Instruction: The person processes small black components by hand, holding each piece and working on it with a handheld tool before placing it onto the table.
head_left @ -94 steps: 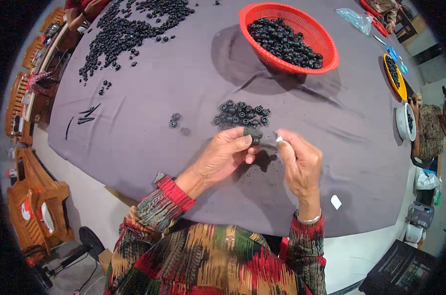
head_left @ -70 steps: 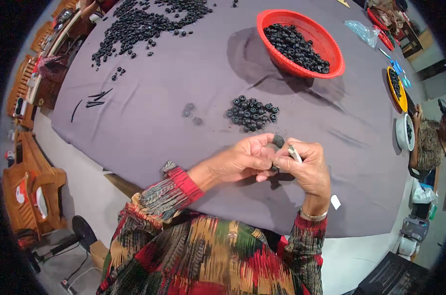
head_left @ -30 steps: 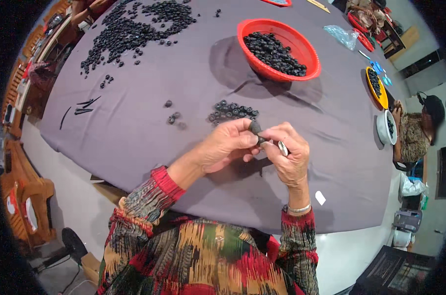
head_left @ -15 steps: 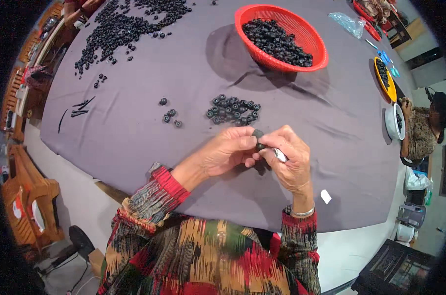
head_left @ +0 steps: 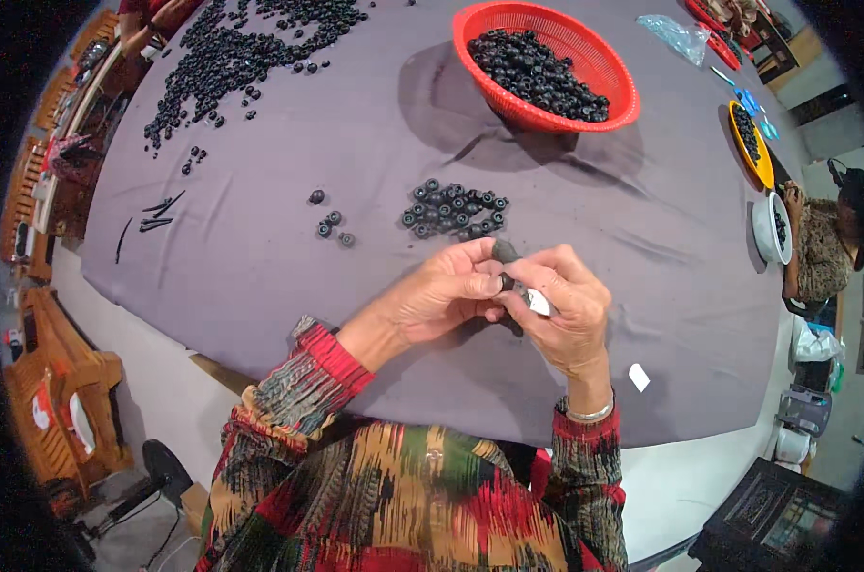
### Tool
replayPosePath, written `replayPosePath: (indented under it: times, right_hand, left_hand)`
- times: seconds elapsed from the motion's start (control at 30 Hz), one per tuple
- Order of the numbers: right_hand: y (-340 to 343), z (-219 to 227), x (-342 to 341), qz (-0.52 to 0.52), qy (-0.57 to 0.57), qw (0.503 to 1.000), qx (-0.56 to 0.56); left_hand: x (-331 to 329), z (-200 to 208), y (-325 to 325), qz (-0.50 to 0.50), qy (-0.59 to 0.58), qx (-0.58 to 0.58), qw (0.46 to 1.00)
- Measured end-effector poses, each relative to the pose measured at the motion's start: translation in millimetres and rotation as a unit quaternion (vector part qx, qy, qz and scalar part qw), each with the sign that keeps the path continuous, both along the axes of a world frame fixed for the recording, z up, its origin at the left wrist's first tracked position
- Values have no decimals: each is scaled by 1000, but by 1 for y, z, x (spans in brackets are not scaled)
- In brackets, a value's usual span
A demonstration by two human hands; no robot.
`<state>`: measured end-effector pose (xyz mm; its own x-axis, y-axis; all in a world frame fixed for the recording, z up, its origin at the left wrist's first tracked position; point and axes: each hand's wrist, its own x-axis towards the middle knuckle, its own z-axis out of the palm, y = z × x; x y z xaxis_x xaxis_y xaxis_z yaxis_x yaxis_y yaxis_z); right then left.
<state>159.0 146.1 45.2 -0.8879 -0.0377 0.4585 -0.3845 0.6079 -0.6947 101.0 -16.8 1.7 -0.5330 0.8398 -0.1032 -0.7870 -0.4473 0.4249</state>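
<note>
One black bead [head_left: 506, 283] is pinched between the thumb and closed fingers of the left hand [head_left: 446, 294], above the grey-covered worktop [head_left: 251, 296]. The right hand [head_left: 573, 310] has its fingers curled tight on a small white piece [head_left: 538, 303], just beside that bead, while loose beads [head_left: 454, 209] lie between the hands and a red basket [head_left: 592, 59]

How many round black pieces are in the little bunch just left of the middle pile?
4: a top piece, a second piece and third piece close together below it, and a lowest piece at lower right. None seem hidden.
</note>
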Motion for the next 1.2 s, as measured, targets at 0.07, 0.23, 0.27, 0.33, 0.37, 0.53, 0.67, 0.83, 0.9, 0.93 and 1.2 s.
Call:
replayPosePath:
  times: [0.07, 0.23, 0.27, 0.33, 0.37, 0.53, 0.67, 0.83, 0.9, 0.93, 1.2]
  right_hand:
    - [1, 1, -1, 7, -1, 1000, 3]
    - [5, 5, -2, 20, -18, 1000, -16]
    - [4, 4, -2, 21, -17, 999, -16]
    - [1, 2, -1, 16, -6, 1000, -14]
    - [1, 2, -1, 15, -5, 1000, -13]
    - [1, 5, -2, 45, -47, 996, -55]
    - [1, 0, -2, 65, -50, 994, -79]
    - [4, 3, -1, 77, -88, 986, -119]
    - [3, 3, -2, 68, -78, 988, -111]
    - [2, 4, -2, 60, -68, 991, -103]
    - [11, 6, 1, 60, -152, 976, -141]
  left_hand:
    - [-2, -6, -2, -14, 7, -8, 1000]
    - [-2, -4, -2, -21, 8, -10, 1000]
    - [-2, -5, -3, -21, 26, -15, 999]
    - [-1, -8, -4, -19, 46, -21, 999]
    - [0, -9, -3, -21, 31, -11, 999]
    - [1, 1, 1, -5, 9, 11, 1000]
    - [-3, -3, -3, -15, 41, 18, 999]
    - [-1, -6, -1, -21, 41, 8, 999]
    - [-1, -4, -2, -19, 53, 7, 998]
    - [0, -6, -2, -20, 53, 7, 998]
    - [1, -12, -1, -47, 25, 14, 998]
